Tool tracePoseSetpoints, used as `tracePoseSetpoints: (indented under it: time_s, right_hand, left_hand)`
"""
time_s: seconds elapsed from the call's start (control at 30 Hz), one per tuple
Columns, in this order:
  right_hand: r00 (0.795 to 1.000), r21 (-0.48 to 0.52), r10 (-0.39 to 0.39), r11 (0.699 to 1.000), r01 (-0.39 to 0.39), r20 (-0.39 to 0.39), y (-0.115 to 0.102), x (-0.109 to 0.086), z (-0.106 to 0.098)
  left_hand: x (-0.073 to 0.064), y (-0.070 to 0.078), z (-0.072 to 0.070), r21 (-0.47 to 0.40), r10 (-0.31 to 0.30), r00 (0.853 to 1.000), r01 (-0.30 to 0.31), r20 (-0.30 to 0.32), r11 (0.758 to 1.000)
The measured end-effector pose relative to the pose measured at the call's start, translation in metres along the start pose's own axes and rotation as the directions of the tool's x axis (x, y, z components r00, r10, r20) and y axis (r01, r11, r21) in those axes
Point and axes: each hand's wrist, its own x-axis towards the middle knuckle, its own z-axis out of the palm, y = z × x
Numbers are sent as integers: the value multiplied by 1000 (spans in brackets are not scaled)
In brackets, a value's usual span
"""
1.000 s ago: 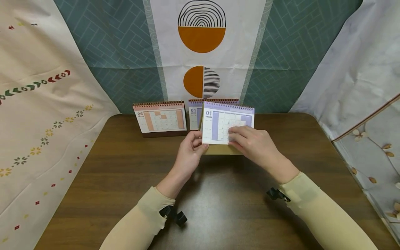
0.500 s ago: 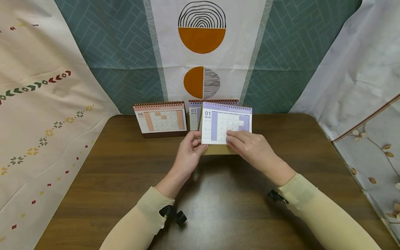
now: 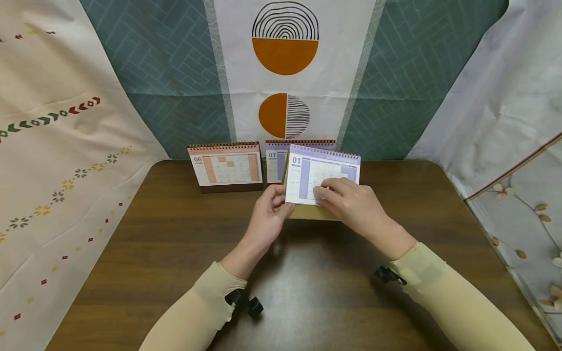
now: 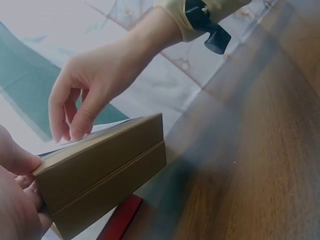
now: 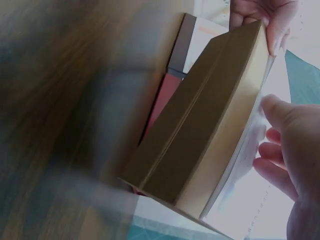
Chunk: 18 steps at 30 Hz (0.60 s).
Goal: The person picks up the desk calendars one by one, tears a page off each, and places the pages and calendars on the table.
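A purple-and-white desk calendar (image 3: pixel 303 178) showing "01" is held tilted above the table, its gold-brown base (image 4: pixel 107 172) facing the left wrist camera. At its lower left corner my left hand (image 3: pixel 268 209) grips it, thumb in front and fingers behind. My right hand (image 3: pixel 353 202) rests its bent fingertips on the lower part of the front page; thumb and fingers stand apart in the right wrist view. That hand covers part of the date grid. Pages lie slightly loose along the base edge.
Behind stands another purple "01" calendar (image 3: pixel 274 163), partly hidden by the held one. To its left stands an orange "06" calendar (image 3: pixel 228 168) on a dark base. Both are near the back edge of the brown wooden table (image 3: pixel 307 292), before a patterned cloth (image 3: pixel 175 87).
The held calendar shifts slightly left, then back right. My right hand slides a little left and down over the page, while my left hand keeps its grip.
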Motion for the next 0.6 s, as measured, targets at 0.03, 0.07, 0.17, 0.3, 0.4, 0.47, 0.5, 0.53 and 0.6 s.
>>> tracePoseSetpoints:
  time_s: [0.03,0.07,0.17,0.3,0.4,0.47,0.5,0.53,0.6]
  right_hand:
    - [1000,4,2,1000,-2,12,0,1,0]
    - [1000,11,4,1000,-4,21,0,2,0]
    - [998,52,7,999,-10,67,3,6,-2]
    - [992,136,-10,991,-7,129,9,16,-7]
    - [983,181,-37,984,4,179,13,29,-10]
    - [973,193,-52,981,8,225,15,37,-12]
    - [967,198,-58,980,9,246,16,41,-13]
    - [961,200,-65,980,10,268,16,45,-14]
    - [948,198,-73,980,10,310,17,52,-16]
  left_hand:
    - [0,1,0,5,1,1000,-1,-1,1000]
    - [0,1,-1,9,1,1000,-1,-1,1000]
    - [1,1,-2,22,1,1000,-1,2,1000]
    - [2,1,-2,21,-7,1000,7,17,1000]
    - [1,2,-2,24,-9,1000,9,26,1000]
    - [1,3,-2,28,-10,1000,9,28,1000]
    - [0,3,-2,30,-11,1000,10,30,999]
    - [0,4,-2,35,-11,999,10,30,999]
    - [-1,5,-2,43,-14,999,12,35,999]
